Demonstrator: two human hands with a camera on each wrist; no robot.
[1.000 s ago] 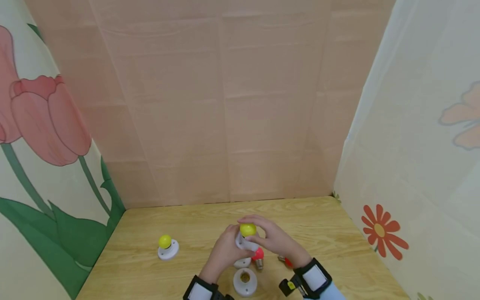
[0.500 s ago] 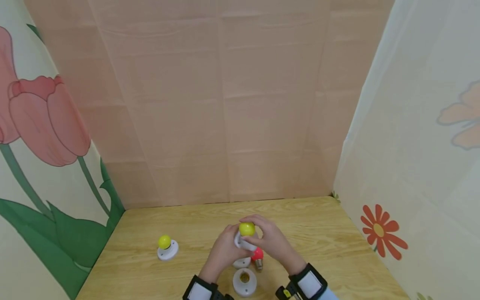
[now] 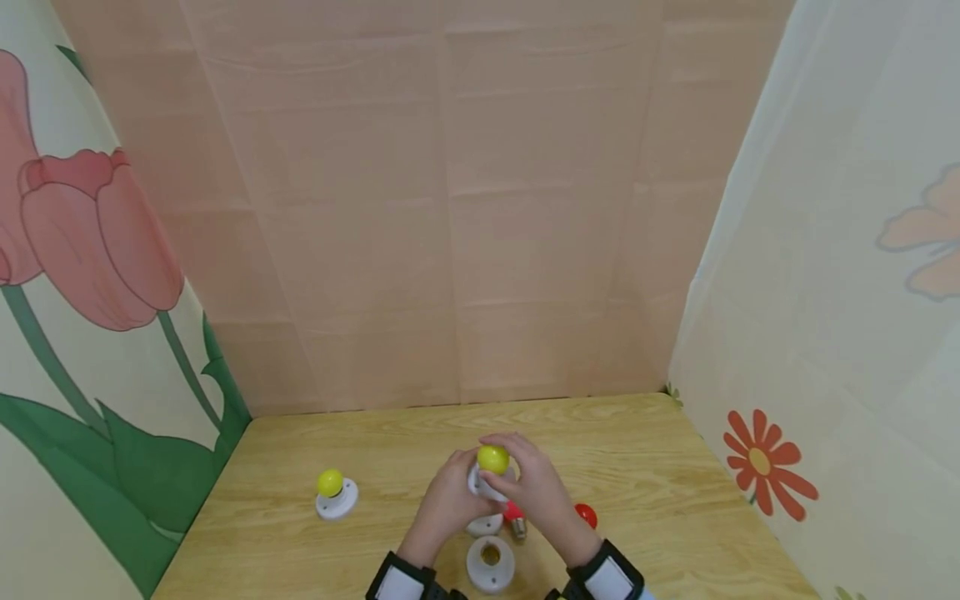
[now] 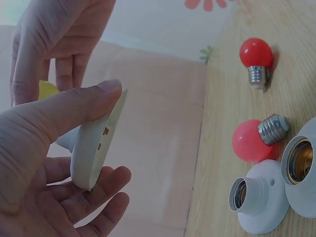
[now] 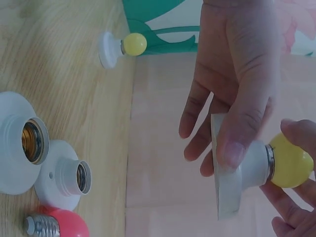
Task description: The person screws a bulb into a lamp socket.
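My left hand (image 3: 450,493) grips a white lamp holder (image 5: 229,190) by its round base, thumb on one face and fingers on the other. A yellow light bulb (image 5: 292,160) sits in its socket, with a thin strip of metal thread showing at the collar. The right hand (image 3: 534,483) pinches this bulb between thumb and fingers. Both hands are raised above the table. From the left wrist, the holder's underside shows edge-on and the bulb is mostly hidden behind my left thumb.
Two bare lamp holders, one nearer (image 3: 491,565) and one just behind (image 3: 485,525), stand below the hands. Beside them lies a red bulb (image 4: 252,141); another red bulb (image 4: 256,52) lies farther right. A holder with a yellow bulb (image 3: 330,483) stands at the table's left.
My right wrist has swung inward and down to the left, its fingers still at the bulb, uncovering the red bulb on the right. The left hand and lamp holder stay nearly in place.
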